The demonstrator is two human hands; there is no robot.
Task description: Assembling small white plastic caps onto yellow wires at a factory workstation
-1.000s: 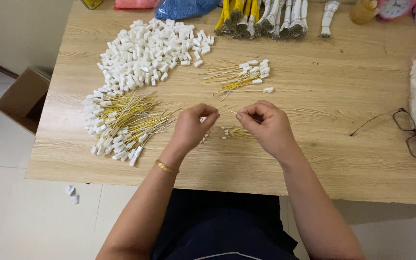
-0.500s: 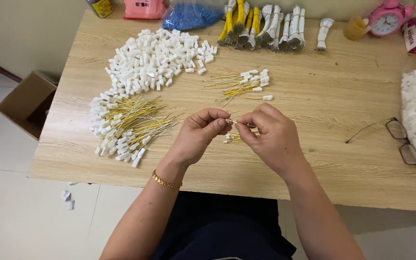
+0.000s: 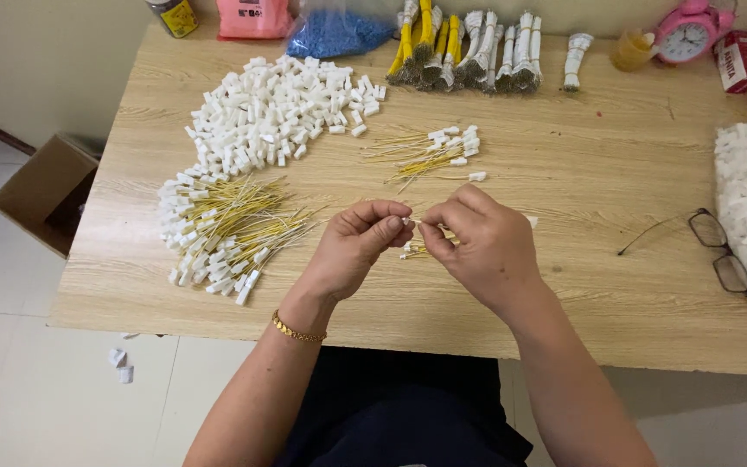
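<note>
White connector pinched between left hand and right hand — mostly hidden by fingertips, yellow wires half-covered beneath.

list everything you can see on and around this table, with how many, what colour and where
loose connector housings: a heap, white, far left of the table
finished wires with housings: a pile, yellow and white, near left
small wire batch: a handful, yellow with white ends, centre
wire bundles: several, yellow and white, far edge
bag of beads: one, blue, far edge
pink packet: one, far edge
jar: one, yellow label, far left corner
alarm clock: one, pink, far right
glasses: one pair, dark, right
table: one, light wood
cardboard box: one, brown, floor left
left hand: pinches a small white housing
right hand: fingertips meet the left's
</note>
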